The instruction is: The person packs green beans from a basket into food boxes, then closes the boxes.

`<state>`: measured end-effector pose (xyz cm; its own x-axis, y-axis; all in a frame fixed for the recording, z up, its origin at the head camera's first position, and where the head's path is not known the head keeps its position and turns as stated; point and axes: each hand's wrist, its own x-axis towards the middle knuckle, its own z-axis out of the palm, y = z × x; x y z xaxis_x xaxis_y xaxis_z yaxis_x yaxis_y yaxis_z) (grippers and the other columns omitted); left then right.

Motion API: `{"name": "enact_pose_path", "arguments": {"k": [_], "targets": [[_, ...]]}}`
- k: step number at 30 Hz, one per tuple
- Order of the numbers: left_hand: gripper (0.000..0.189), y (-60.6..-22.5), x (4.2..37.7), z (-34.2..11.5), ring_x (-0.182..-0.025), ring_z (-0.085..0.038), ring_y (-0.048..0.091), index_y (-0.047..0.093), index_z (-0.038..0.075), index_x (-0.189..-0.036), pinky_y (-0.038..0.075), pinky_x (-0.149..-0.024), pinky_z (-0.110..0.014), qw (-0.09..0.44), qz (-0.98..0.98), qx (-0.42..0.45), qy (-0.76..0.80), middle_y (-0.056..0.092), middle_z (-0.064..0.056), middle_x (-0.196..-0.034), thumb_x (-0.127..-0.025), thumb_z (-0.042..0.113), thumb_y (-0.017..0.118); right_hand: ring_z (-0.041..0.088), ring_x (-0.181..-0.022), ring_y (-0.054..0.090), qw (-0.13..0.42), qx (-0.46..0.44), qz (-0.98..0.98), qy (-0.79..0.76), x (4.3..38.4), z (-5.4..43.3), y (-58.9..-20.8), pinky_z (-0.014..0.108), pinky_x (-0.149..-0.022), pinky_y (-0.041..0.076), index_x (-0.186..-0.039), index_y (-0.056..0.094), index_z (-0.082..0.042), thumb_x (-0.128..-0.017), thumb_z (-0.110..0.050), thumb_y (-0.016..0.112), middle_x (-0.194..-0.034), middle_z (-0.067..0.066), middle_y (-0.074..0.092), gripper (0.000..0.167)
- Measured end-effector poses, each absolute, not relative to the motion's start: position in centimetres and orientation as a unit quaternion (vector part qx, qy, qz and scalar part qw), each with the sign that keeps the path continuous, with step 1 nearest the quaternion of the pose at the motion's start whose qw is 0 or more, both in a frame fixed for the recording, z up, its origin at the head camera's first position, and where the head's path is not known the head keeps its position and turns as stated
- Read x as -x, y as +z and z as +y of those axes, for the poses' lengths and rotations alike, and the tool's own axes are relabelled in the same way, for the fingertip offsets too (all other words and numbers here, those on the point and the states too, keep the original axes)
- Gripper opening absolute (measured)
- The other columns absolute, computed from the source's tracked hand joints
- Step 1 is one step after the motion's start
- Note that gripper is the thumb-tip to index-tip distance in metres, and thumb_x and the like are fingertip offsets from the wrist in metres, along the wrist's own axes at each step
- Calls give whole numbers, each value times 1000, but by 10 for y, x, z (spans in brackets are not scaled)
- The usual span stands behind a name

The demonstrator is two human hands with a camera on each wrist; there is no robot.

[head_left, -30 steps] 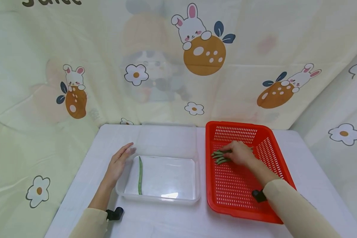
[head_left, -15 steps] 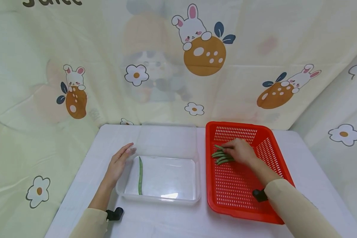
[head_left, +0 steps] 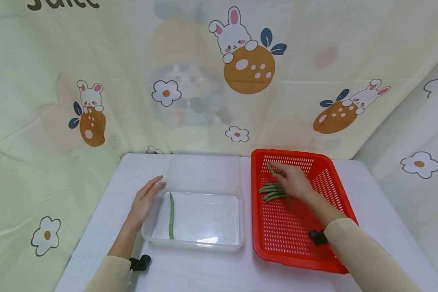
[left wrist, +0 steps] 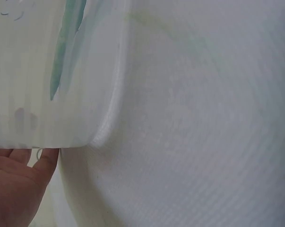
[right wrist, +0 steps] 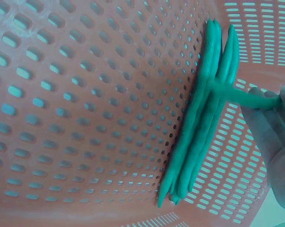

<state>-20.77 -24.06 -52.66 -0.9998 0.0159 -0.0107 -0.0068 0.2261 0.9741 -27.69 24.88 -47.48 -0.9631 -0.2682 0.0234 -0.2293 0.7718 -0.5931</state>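
Over the red basket [head_left: 292, 237]: right hand [head_left: 293, 180] nearly closed, thumb and fingertips pinching one green bean [head_left: 271, 168]. Versus half a second ago, that bean has swung up from the remaining beans [head_left: 271, 192] toward the basket's back wall. Its other end blurs across the pile in the wrist view; can't tell if touching. Pile lies on the basket floor, near its left wall. Left of the basket: clear box [head_left: 195, 244], one bean [head_left: 172, 217] inside, unchanged. Left hand [head_left: 143, 205] same spot, fingers loosely extended, gripping nothing, at the box's side away from the basket. Under the basket, white-covered table [head_left: 182, 273]. Behind the basket, cream curtain [head_left: 127, 52], rabbit-and-fruit print plus flowers.
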Motion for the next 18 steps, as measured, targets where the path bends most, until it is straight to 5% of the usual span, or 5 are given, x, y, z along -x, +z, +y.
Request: {"name": "enact_pose_path", "arguments": {"k": [18], "targets": [[51,-527,209,-241,-150,-34,45,43,14,-158,24,-126,-60,9,785,1,619,55,-15,-154,-113,40,41,26,-88,68,28,147,930,-336,278,235,-464,41,-78,63,-156,44,-19,-103,-10,65,-124,18,69,58]]}}
